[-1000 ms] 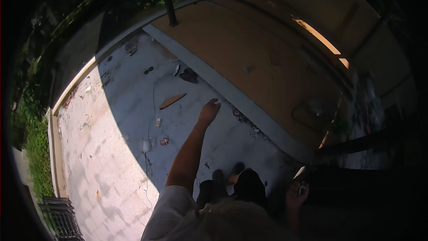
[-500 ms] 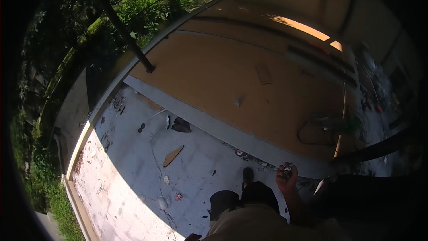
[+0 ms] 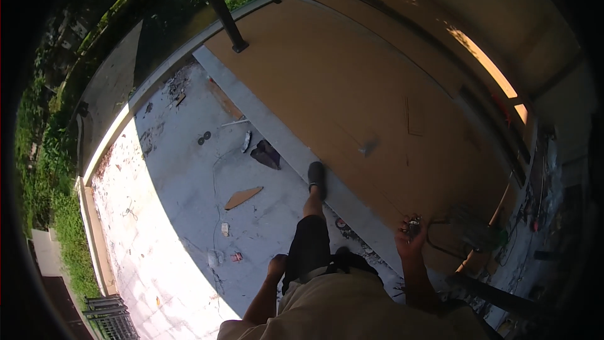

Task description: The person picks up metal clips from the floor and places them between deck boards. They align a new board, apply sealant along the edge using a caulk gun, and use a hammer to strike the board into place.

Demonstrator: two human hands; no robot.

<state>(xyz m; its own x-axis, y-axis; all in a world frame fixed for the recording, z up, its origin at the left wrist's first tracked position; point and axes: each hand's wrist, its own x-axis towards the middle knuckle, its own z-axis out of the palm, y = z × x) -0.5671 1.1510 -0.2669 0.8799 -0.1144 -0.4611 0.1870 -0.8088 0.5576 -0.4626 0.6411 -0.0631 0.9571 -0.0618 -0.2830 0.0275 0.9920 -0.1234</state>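
Note:
My right hand [image 3: 410,239] is raised at my right side and closed around a small dark object [image 3: 413,225] that I cannot make out in detail. It hangs over the edge of a large brown board floor [image 3: 352,88]. My left hand [image 3: 277,266] hangs low beside my left thigh, fingers curled, nothing visible in it. My left leg is stretched forward, the dark shoe [image 3: 316,176] stepping at the grey strip [image 3: 283,145] along the board's edge.
On the grey concrete slab [image 3: 182,195] lie a brown wood scrap [image 3: 243,197], a dark rag [image 3: 267,153], a small hand tool [image 3: 245,141] and bits of debris. A black post [image 3: 220,6] stands at the far edge. Coiled cable and clutter [image 3: 465,233] lie right.
My left arm, stretched forward a second ago, has dropped to my side. The view has swung and I have stepped forward with my left foot; the right hand stays raised, closed on the object.

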